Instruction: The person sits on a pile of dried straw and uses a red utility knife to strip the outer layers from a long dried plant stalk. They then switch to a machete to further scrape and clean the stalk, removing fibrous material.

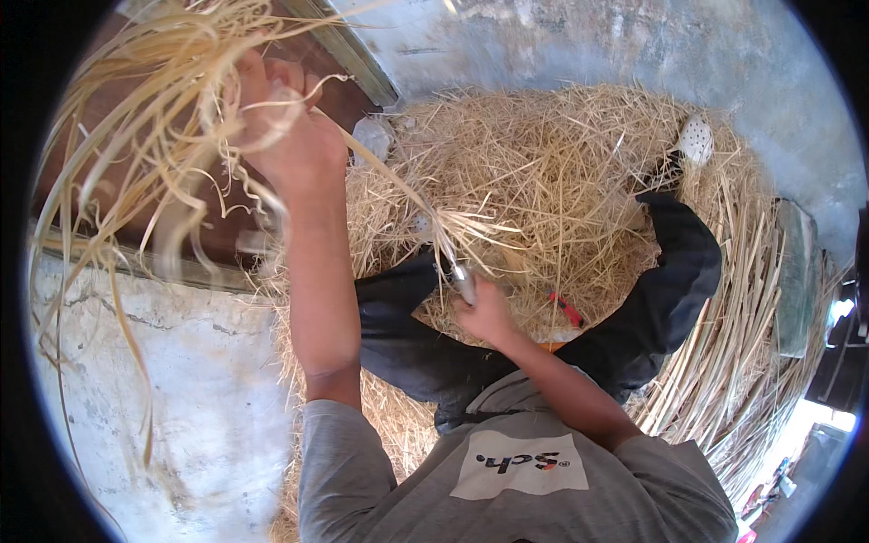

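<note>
My left hand is raised high at the upper left and grips a bundle of long pale straw strands that fan out and hang down around it. A taut strand runs from that hand down to my right hand. My right hand is closed on a small metal blade held against the strand, just above my lap. I sit cross-legged in dark trousers on a heap of loose straw.
A red-handled tool lies on the straw by my right knee. A white perforated object rests at the heap's far right edge. Long stalks are stacked at the right. Grey concrete floor lies left and behind.
</note>
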Demonstrator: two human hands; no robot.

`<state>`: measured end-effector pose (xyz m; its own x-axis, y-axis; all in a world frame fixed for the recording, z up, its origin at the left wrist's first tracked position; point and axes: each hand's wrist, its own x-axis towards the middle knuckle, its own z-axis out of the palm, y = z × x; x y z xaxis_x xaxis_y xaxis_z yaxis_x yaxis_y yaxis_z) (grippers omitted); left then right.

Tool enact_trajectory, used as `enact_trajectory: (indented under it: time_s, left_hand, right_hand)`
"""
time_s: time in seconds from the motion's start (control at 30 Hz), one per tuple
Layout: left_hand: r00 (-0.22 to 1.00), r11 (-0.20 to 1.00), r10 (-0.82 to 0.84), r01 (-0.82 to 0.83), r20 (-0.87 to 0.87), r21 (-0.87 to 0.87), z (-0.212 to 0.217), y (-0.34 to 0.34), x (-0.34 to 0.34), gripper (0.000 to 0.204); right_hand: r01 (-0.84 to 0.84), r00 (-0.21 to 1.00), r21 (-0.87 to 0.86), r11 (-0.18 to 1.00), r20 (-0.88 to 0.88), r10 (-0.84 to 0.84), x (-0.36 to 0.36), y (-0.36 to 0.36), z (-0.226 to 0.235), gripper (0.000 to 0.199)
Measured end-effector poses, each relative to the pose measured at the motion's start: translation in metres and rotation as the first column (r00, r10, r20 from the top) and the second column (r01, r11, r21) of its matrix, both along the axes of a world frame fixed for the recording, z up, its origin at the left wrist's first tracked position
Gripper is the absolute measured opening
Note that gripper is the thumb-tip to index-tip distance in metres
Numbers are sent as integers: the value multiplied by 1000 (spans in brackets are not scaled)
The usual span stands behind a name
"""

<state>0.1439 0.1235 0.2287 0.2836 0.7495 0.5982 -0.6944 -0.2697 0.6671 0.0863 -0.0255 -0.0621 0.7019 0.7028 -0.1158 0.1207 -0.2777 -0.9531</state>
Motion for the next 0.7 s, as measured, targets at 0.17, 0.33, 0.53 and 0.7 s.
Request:
enact_trajectory:
  time_s: [0.17, 0.33, 0.53, 0.7]
  left_hand:
    - [995, 989, 98, -100, -15, -112, 2, 9, 2, 18]
    - [1000, 997, -9, 9, 8, -73, 4, 16, 0, 21]
    - [998, 998, -39, 41, 47, -40, -3, 37, -1, 21]
    - [1000, 999, 5, -4, -19, 35, -4, 34, -1, 20]
  right_hand:
    - [8, 999, -83, 997, 36, -5, -6, -11, -1, 28]
    - [-22, 958, -33, 999, -285, 11, -1, -17, 28, 20]
    - [24, 410, 252, 967, -885, 221, 33, -27, 40, 11]
    - [-73, 997, 266, 961, 28, 68, 2, -12, 80, 29]
